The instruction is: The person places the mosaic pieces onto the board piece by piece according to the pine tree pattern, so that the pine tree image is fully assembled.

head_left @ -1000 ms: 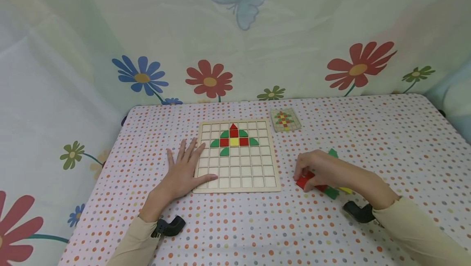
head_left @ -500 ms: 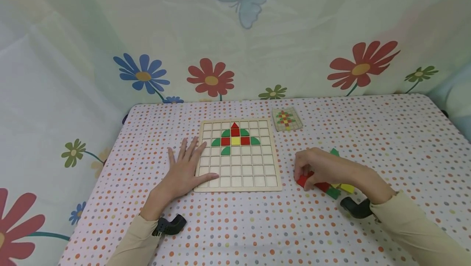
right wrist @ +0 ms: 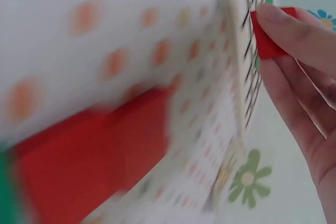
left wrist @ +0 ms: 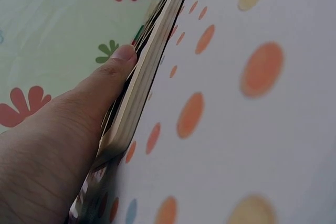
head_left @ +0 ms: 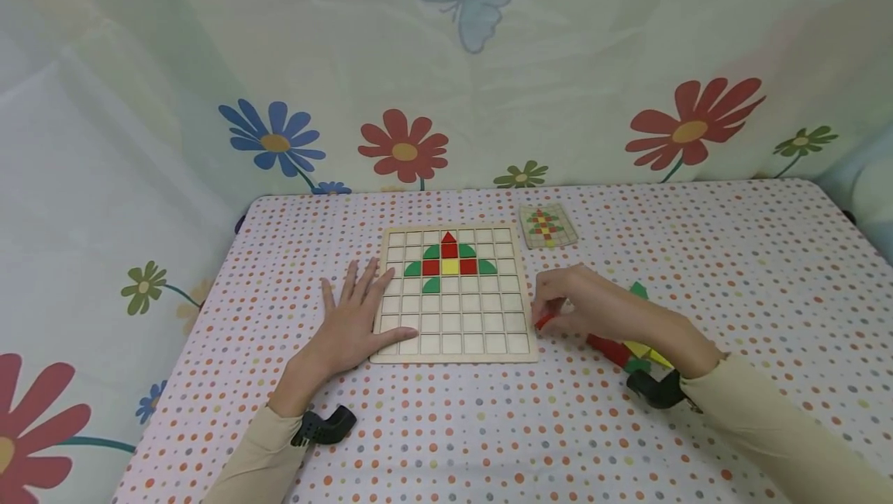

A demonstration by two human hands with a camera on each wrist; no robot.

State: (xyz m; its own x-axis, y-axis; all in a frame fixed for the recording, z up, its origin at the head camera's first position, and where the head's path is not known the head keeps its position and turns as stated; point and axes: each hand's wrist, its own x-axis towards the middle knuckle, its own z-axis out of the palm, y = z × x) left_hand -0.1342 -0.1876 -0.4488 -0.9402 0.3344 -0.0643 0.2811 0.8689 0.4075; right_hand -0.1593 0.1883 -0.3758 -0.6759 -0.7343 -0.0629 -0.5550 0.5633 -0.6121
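Note:
A wooden grid board (head_left: 456,326) lies mid-table, with red, green and yellow tiles set in its upper cells. The left hand (head_left: 352,326) rests spread on the board's left edge; its thumb (left wrist: 107,77) lies over the near rim in the left wrist view. To the right of the board, the right hand (head_left: 586,302) pinches a red square tile (right wrist: 269,35) between thumb and fingers, lifted off the table. Below its wrist lie more red tiles (head_left: 608,349), a yellow tile (head_left: 638,349) and green tiles (head_left: 639,291), partly hidden by the forearm.
A small pattern card (head_left: 547,226) showing a coloured tree lies beyond the board's upper right corner. The dotted tablecloth (head_left: 446,442) covers the table, which meets a flowered curtain (head_left: 593,101) at the back.
The right hand has picked up a red tile from the loose tiles and moved left with it toward the board. The left hand stays on the board's edge.

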